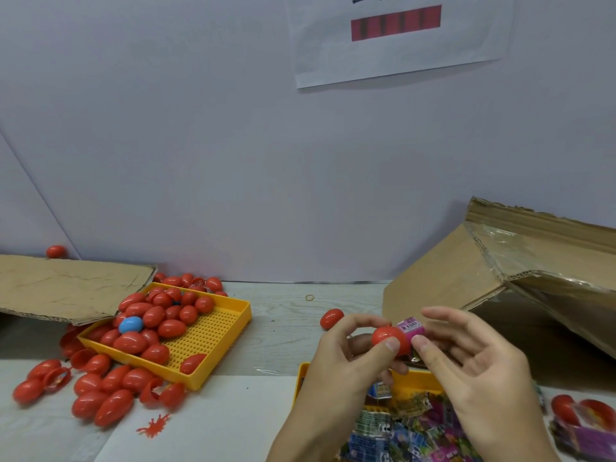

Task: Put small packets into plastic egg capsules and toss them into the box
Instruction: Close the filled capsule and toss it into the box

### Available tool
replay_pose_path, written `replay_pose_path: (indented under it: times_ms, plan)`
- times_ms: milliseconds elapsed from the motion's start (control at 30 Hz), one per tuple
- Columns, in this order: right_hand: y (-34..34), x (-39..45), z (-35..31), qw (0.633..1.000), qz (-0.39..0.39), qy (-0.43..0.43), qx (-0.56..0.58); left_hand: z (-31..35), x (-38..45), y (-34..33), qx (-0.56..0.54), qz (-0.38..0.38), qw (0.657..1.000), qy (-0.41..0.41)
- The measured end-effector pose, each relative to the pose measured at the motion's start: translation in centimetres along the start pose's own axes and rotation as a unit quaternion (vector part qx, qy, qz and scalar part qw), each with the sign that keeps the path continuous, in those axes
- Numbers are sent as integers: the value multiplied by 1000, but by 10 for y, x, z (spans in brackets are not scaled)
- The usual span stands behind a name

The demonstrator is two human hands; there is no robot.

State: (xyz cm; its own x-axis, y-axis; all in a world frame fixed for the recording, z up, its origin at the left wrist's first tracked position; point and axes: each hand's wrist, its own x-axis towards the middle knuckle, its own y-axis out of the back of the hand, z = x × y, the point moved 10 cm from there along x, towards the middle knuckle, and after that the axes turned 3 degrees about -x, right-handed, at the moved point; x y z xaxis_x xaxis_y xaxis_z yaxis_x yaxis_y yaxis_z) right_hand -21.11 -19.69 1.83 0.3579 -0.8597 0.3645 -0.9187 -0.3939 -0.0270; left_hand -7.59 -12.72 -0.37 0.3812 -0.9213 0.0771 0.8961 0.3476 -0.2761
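Left hand [346, 353] grips a red capsule half [390, 340], thumb and curled fingers around its shell. Right hand [466, 358] pinches a pink packet [411, 327] between thumb and forefinger, the packet's end touching the capsule's open side (remaining fingers spread loosely). Below the hands, a yellow tray [416, 380] holds mixed packets [400, 428]. At left, a second yellow tray [213, 341] carries red eggs [156, 323] and one blue egg [131, 324]. The cardboard box [520, 271] stands at right, behind the hands.
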Motion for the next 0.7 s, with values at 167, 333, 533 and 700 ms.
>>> replay_pose_path:
  times_ms: [167,333,533,700]
  plan:
    - [3,0,-4,1000,10,-12,9,2,-2,-3,41,-20,999,0]
    - [9,0,-2,999,34,-25,12,3,-4,-8,95,-34,995,7]
    - [7,0,-3,1000,9,-23,10,1,-4,-9,111,-39,993,15]
    - [4,-1,-5,1000,-8,-8,-28,-2,-4,-9,133,-48,990,23]
